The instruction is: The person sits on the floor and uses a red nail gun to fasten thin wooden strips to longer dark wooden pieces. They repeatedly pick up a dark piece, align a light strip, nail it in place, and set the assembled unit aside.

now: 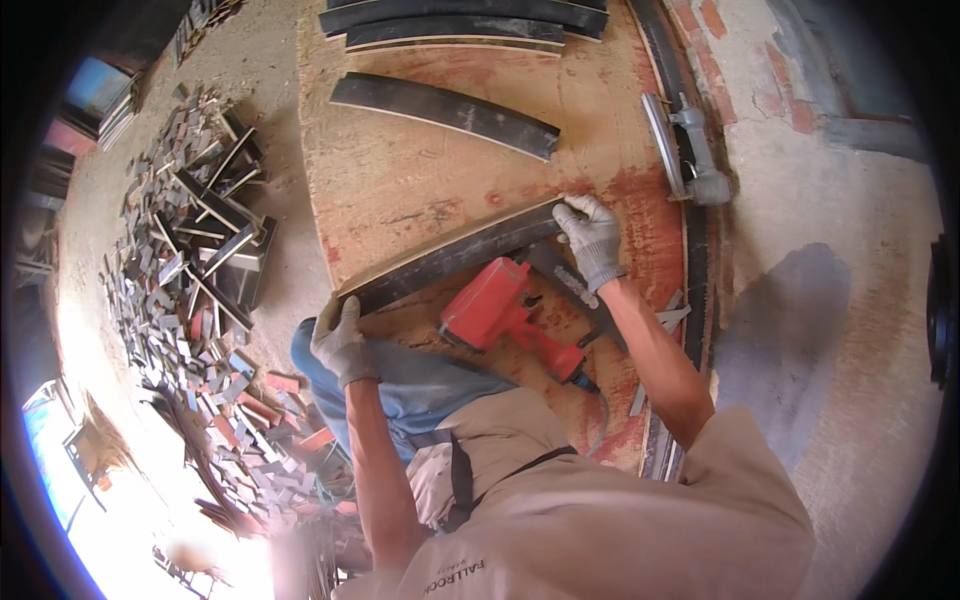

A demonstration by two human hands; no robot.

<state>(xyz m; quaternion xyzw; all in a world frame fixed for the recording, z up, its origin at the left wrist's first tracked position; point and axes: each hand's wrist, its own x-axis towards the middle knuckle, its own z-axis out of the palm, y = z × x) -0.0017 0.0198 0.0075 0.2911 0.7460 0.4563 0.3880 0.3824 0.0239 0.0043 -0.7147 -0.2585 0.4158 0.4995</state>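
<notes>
Both my hands wear pale work gloves and grip a curved wooden strip [455, 256] with a dark face and a light wood edge. My left hand [342, 342] closes on its near left end, thumb on top. At the far right end my right hand [590, 240] pinches it between thumb and fingers. The strip lies slantwise above a plywood work surface [420, 215]; whether it touches the surface I cannot tell. Just below it a red nail gun [487, 305] rests on its side, its dark magazine reaching under my right wrist and a hose running from its handle.
Another dark curved strip [445, 112] lies farther off, with a stack of similar strips [460, 30] at the far edge. A grey metal tool [700, 155] sits by the right edge, near a brick-and-plaster wall [760, 90]. Wood offcuts [200, 290] are heaped on the left floor.
</notes>
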